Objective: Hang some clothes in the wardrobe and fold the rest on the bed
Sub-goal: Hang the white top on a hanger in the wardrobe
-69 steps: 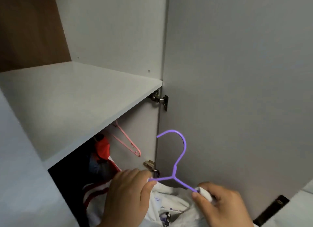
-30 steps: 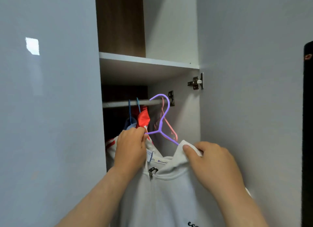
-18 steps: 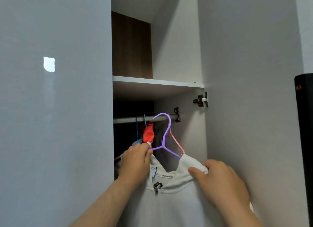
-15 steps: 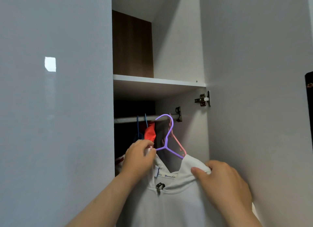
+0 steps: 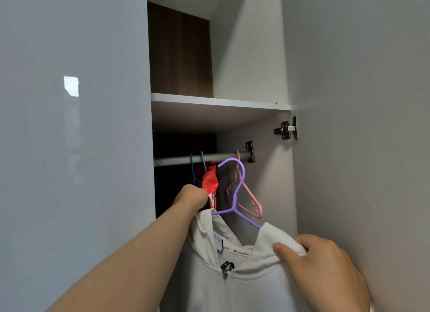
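Fingers (image 5: 282, 250) of both hands clutch white jacket (image 5: 244, 281) on purple hanger (image 5: 237, 195) in wardrobe (image 5: 221, 102)

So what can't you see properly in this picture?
All in the head view:
- The white jacket: its lower part is cut off by the bottom edge.
- The left hand: its fingertips are curled out of sight, so its grip is hidden.
- The neck label: its writing is too small to read.
- The dark clothes: lost in shadow under the rail.
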